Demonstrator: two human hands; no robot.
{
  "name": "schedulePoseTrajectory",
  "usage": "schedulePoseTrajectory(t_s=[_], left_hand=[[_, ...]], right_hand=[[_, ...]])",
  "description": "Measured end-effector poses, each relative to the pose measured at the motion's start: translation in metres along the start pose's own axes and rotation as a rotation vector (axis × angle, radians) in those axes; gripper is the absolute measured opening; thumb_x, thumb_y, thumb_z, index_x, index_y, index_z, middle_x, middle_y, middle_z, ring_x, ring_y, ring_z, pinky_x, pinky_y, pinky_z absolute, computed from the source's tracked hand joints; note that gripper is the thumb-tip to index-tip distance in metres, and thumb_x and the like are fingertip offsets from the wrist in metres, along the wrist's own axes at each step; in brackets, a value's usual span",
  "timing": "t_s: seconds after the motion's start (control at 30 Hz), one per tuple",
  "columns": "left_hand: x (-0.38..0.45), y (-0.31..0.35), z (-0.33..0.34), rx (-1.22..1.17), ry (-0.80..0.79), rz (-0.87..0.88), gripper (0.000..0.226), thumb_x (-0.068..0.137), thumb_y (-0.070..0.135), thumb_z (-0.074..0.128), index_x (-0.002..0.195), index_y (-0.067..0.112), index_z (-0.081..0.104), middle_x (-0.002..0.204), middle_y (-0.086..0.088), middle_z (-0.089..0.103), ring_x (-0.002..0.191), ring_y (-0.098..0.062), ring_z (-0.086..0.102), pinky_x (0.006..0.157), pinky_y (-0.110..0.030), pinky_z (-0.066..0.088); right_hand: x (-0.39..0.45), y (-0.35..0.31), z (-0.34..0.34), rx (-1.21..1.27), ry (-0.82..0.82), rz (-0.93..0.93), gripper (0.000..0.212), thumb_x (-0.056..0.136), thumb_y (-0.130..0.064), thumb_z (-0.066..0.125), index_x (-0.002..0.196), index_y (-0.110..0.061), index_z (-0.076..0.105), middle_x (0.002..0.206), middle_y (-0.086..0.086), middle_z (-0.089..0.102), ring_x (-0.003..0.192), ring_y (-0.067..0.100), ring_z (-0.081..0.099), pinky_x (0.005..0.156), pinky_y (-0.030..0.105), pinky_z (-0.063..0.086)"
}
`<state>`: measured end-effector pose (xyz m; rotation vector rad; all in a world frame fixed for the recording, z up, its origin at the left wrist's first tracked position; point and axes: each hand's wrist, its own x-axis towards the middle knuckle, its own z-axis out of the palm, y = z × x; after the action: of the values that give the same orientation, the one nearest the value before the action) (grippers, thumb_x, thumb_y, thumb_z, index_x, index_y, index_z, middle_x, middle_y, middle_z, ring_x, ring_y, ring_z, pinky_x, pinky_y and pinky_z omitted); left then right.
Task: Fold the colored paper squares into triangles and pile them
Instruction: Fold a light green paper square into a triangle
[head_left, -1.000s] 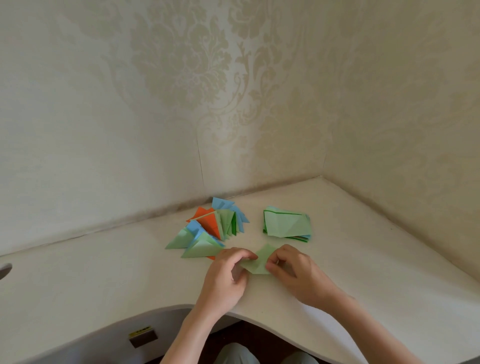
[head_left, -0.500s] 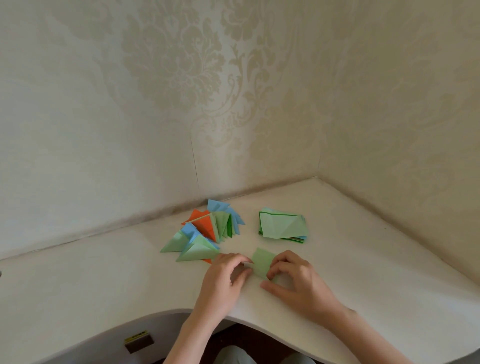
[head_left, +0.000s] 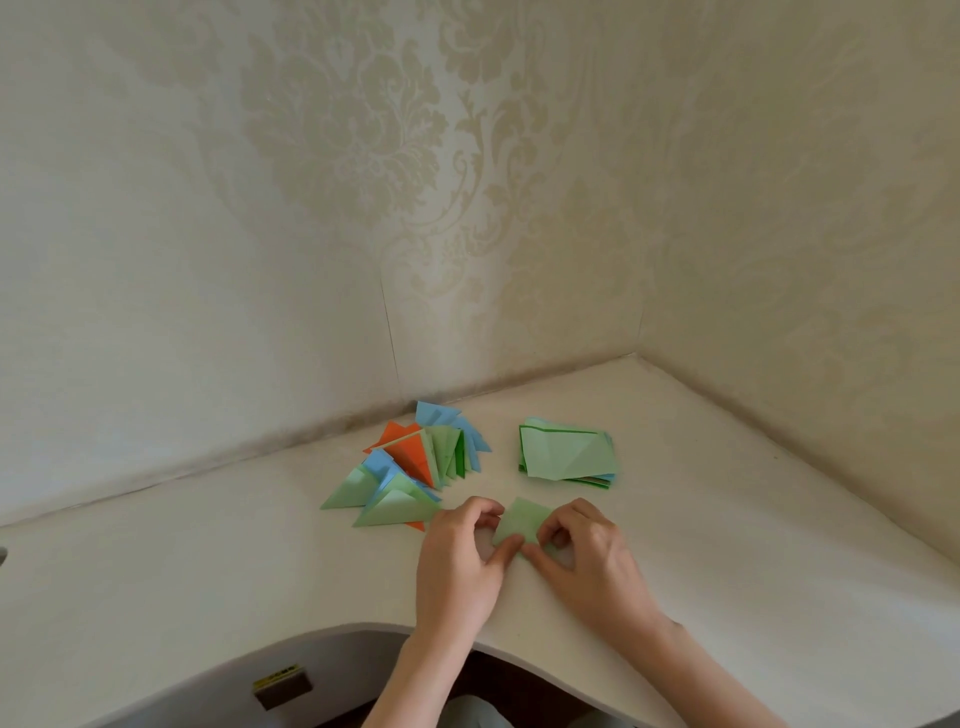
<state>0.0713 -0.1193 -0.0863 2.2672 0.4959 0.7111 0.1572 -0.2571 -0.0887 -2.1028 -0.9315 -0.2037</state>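
A light green paper piece (head_left: 522, 522) lies on the white table between my hands, partly folded. My left hand (head_left: 460, 564) pinches its left and lower corner with thumb and curled fingers. My right hand (head_left: 592, 558) pinches its right edge, fingers curled over it. To the left, behind my left hand, lies a loose pile of folded triangles (head_left: 410, 467) in green, blue and orange. At the back right sits a stack of unfolded paper squares (head_left: 566, 454), a green sheet on top with bent corners.
The white table (head_left: 727, 519) fits into a wallpapered corner; walls close it off at the back and right. Its front edge curves inward near my arms, with a drawer front and a small label (head_left: 283, 686) below.
Both hands have shifted slightly on the green paper, drawing closer together at its lower corner. The paper now shows more as a small diamond between them. The piles have not moved.
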Motion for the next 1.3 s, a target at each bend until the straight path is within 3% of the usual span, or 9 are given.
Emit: schedulePoseTrajectory(t_s=[0.17,0.47,0.63,0.73,0.8,0.9,1.1,1.2,1.3], left_hand=[[0.002,-0.003,0.0,-0.015,-0.005,-0.007,0.024,0.079,0.028,0.074,0.096,0.036,0.06,0.089,0.024,0.06,0.095,-0.004,0.054,0.081,-0.022,0.045],[0.005,-0.005,-0.002,-0.047,0.008,0.008,0.024,0.081,0.008,0.069,0.085,0.031,0.062,0.084,0.019,0.06,0.089,-0.003,0.055,0.078,-0.018,0.043],[0.008,-0.009,-0.006,0.035,-0.051,0.128,0.022,0.082,0.007,0.068,0.079,0.029,0.067,0.079,0.021,0.062,0.082,-0.006,0.056,0.074,-0.021,0.046],[0.014,-0.014,-0.014,0.125,-0.09,0.269,0.025,0.083,0.0,0.064,0.08,0.024,0.07,0.084,0.018,0.065,0.085,-0.006,0.053,0.076,-0.017,0.042],[0.019,-0.016,-0.018,0.17,-0.129,0.343,0.028,0.082,-0.004,0.062,0.081,0.022,0.072,0.088,0.017,0.065,0.087,-0.009,0.051,0.077,-0.023,0.045],[0.023,-0.015,-0.021,0.23,-0.154,0.408,0.027,0.083,-0.005,0.062,0.082,0.02,0.073,0.09,0.008,0.058,0.089,-0.014,0.05,0.073,-0.028,0.047],[0.014,-0.017,-0.031,0.233,-0.239,0.4,0.018,0.093,0.021,0.053,0.097,0.023,0.07,0.091,0.014,0.054,0.087,-0.01,0.049,0.076,-0.031,0.046],[0.006,-0.007,-0.037,0.283,-0.232,0.356,0.04,0.095,0.051,0.036,0.093,0.025,0.066,0.094,0.018,0.054,0.091,-0.005,0.047,0.085,-0.028,0.041],[0.002,-0.005,-0.038,0.34,-0.208,0.335,0.049,0.09,0.067,0.03,0.089,0.028,0.06,0.093,0.019,0.057,0.094,-0.001,0.046,0.086,-0.023,0.035]], right_hand=[[0.001,0.001,-0.004,0.056,-0.053,0.062,0.028,0.071,-0.025,0.082,0.089,-0.023,0.06,0.085,-0.01,0.051,0.072,0.008,0.052,0.068,0.007,0.039],[0.001,0.001,-0.016,0.094,-0.204,0.068,0.034,0.076,-0.011,0.076,0.094,-0.031,0.057,0.089,-0.011,0.052,0.089,0.003,0.052,0.074,0.005,0.037],[0.008,0.016,-0.033,0.019,-0.063,0.09,0.054,0.066,0.009,0.058,0.101,-0.031,0.063,0.099,-0.017,0.055,0.085,0.004,0.052,0.07,0.001,0.034],[0.016,0.018,-0.038,-0.041,-0.187,0.016,0.059,0.069,0.014,0.049,0.112,-0.023,0.065,0.104,-0.01,0.057,0.085,-0.003,0.053,0.07,0.001,0.036],[0.018,0.014,-0.036,-0.063,-0.238,-0.073,0.051,0.077,0.008,0.056,0.116,-0.024,0.065,0.106,-0.01,0.055,0.086,-0.005,0.052,0.076,0.002,0.037],[0.023,0.011,-0.029,-0.128,-0.267,-0.225,0.042,0.081,-0.005,0.064,0.117,-0.027,0.067,0.108,-0.006,0.054,0.095,0.008,0.053,0.082,0.019,0.044],[0.022,0.008,-0.016,-0.164,-0.237,-0.292,0.02,0.08,-0.027,0.072,0.098,-0.037,0.07,0.107,-0.007,0.057,0.093,0.013,0.054,0.08,0.034,0.049],[0.019,0.009,-0.013,-0.163,-0.192,-0.267,0.01,0.08,-0.036,0.07,0.09,-0.033,0.069,0.102,-0.011,0.057,0.091,0.011,0.055,0.075,0.038,0.05],[0.016,0.007,-0.009,-0.183,-0.159,-0.238,0.019,0.08,-0.045,0.066,0.083,-0.027,0.07,0.097,-0.011,0.057,0.089,0.012,0.056,0.072,0.037,0.049]])
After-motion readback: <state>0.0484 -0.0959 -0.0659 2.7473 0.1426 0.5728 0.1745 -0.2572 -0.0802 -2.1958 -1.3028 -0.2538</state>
